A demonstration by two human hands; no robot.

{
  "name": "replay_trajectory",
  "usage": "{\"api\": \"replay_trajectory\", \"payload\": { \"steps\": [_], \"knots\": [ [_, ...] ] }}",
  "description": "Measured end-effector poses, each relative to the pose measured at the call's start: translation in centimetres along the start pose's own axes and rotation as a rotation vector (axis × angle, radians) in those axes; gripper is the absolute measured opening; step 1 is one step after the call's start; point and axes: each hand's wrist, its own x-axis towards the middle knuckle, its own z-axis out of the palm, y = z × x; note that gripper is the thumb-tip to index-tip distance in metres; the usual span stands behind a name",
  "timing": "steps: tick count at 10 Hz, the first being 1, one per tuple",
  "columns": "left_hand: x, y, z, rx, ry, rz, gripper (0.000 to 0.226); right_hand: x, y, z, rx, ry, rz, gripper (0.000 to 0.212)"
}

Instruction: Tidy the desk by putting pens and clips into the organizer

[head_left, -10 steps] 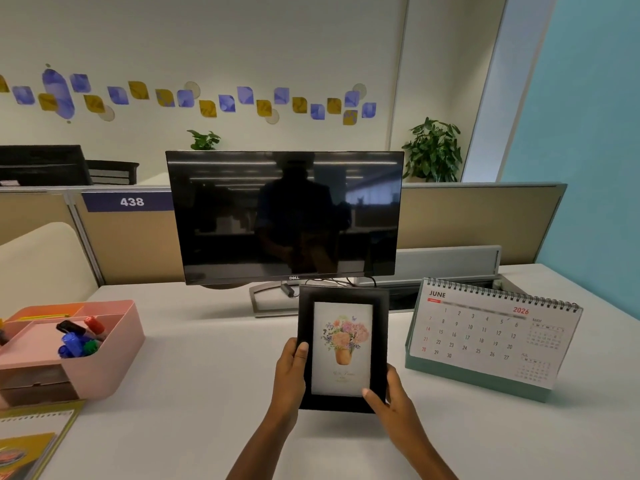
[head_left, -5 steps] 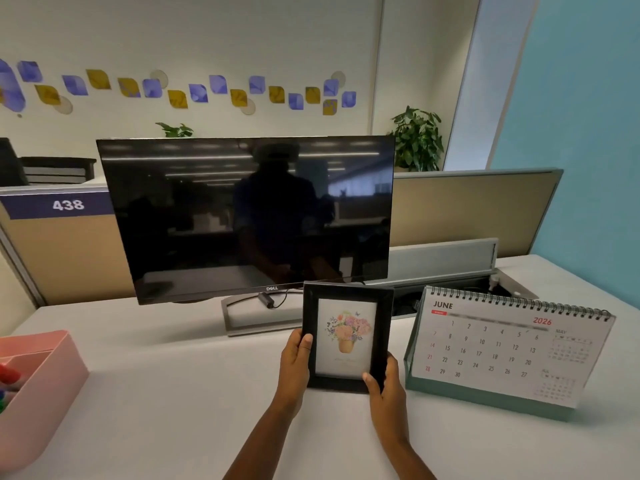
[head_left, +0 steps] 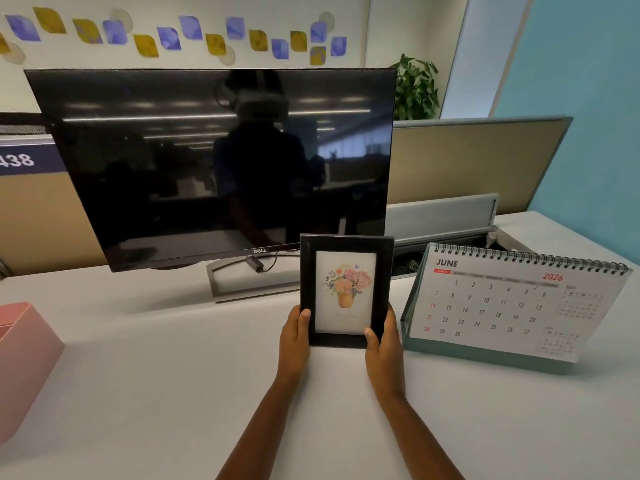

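ur left hand & right hand grip the picture frame left of the calendar; no pens/clips visible, organizer far left, tidying prob near done.

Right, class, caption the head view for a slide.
Left hand and right hand hold a frame beside the calendar.

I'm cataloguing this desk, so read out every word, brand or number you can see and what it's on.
"DELL": bottom bezel of the monitor.
"438": blue strip on the partition, its left edge cut off by the picture.
"JUNE", "2026" and dates 1 to 30: desk calendar.
Unreadable: the calendar's blurred weekday row and its small side months; the faint print in the picture frame.
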Motion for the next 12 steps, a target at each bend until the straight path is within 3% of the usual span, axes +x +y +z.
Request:
{"api": "replay_trajectory", "payload": {
  "steps": [3, 8, 10, 12],
  "knots": [
    [-1.7, -0.5, 0.4, 0.156, 0.043, 0.094, 0.041, -0.2, 0.2, 0.1, -0.063, 0.041, -0.012, 0.055],
    [-2.1, -0.4, 0.4, 0.156, 0.037, 0.086, 0.045, -1.5, 1.3, 0.6, -0.166, 0.118, -0.047, 0.067],
    [-3.1, -0.4, 0.2, 0.173, 0.104, 0.055, 0.047, -4.1, 1.4, 0.5, -0.267, 0.179, -0.219, 0.061],
    [-6.0, -0.7, -0.7, 0.212, 0.137, 0.023, 0.047, -7.3, 1.3, 0.9, -0.347, 0.084, -0.416, 0.052]
  ]
}}
